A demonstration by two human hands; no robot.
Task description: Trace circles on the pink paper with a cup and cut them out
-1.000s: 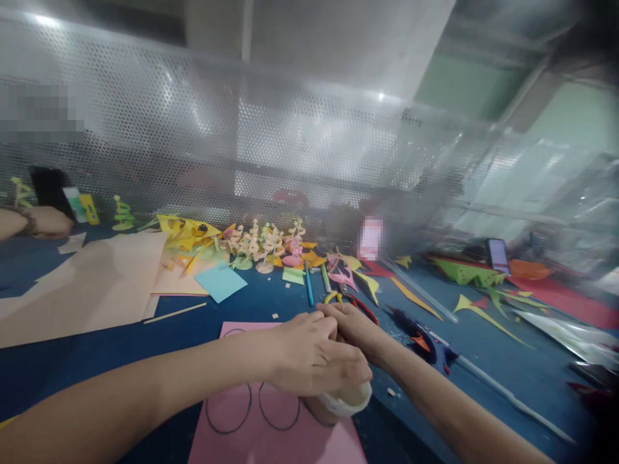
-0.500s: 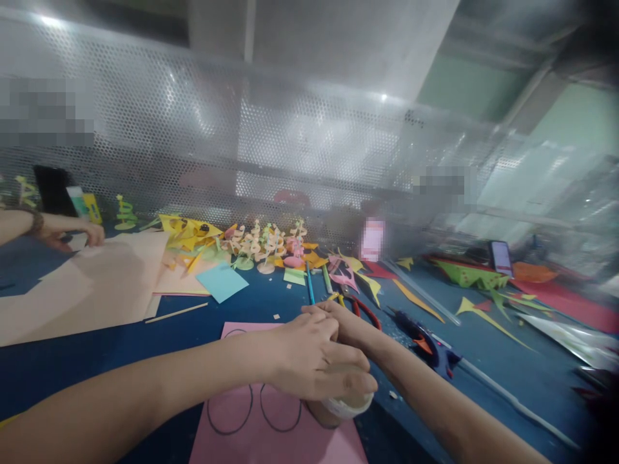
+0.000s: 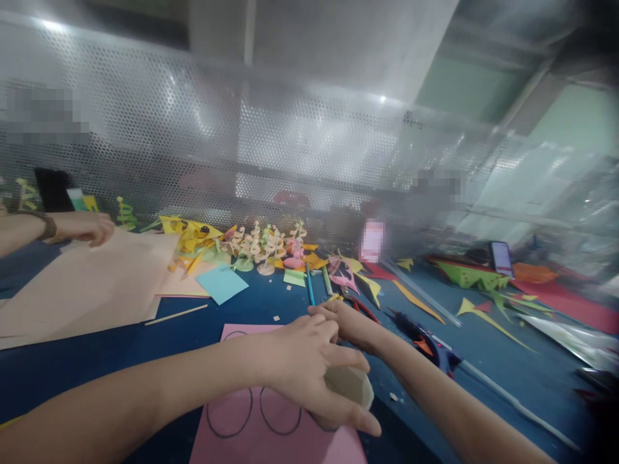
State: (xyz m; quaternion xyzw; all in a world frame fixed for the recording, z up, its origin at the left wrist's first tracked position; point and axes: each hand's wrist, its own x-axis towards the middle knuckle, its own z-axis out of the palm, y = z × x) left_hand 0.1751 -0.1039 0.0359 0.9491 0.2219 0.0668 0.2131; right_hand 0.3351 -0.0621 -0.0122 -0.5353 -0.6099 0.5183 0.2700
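Gripping a tape roll [image 3: 349, 386] in my left hand [image 3: 309, 361], lifted over the pink paper [image 3: 271, 432]; right hand [image 3: 351, 322] curled beside it, contents unclear. Two circles [image 3: 254, 412] drawn, a third partly; none cut. Scissors [image 3: 360, 306] lie beyond on the tabletop [image 3: 483, 361].

A blue table [image 3: 493, 361] fills the lower part of the view, strewn with coloured paper scraps. Along its far edge stands a perforated metal screen [image 3: 203, 148], shiny with glare from lights above. Behind and above it rises a grey pillar [image 3: 220, 32] under a pale ceiling. To the right the wall [image 3: 575, 116] is pale green, crossed by a slanting beam, with clear plastic sheeting [image 3: 541, 193] hanging below it. A phone [image 3: 500, 256] with a lit screen stands at the right.
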